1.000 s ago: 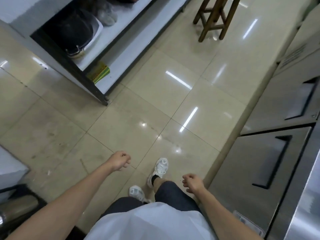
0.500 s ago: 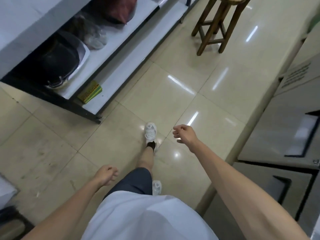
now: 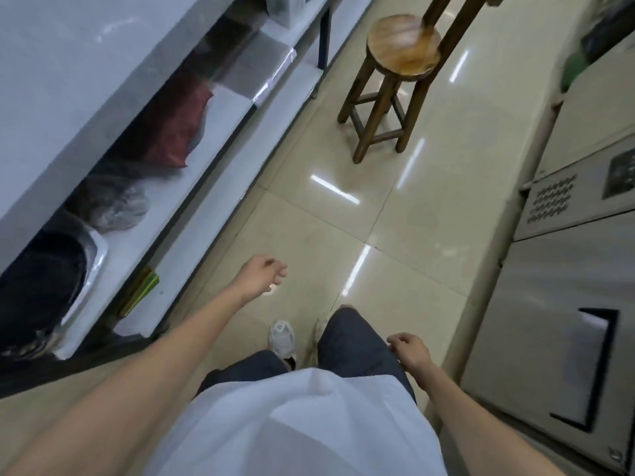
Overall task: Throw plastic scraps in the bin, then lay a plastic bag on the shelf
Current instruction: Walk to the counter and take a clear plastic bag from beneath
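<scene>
Both hands are hanging empty over the tiled floor (image 3: 309, 218): left hand (image 3: 263, 273) with fingers loosely curled, right hand (image 3: 409, 350) likewise, beside the shelf (image 3: 220, 156) edge.

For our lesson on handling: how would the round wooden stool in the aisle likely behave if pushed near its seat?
The wooden stool looks tall on narrow legs, so a high push may tip it. The glossy tiled floor might let it slide. Solid wood suggests stiff, fairly heavy.
</scene>
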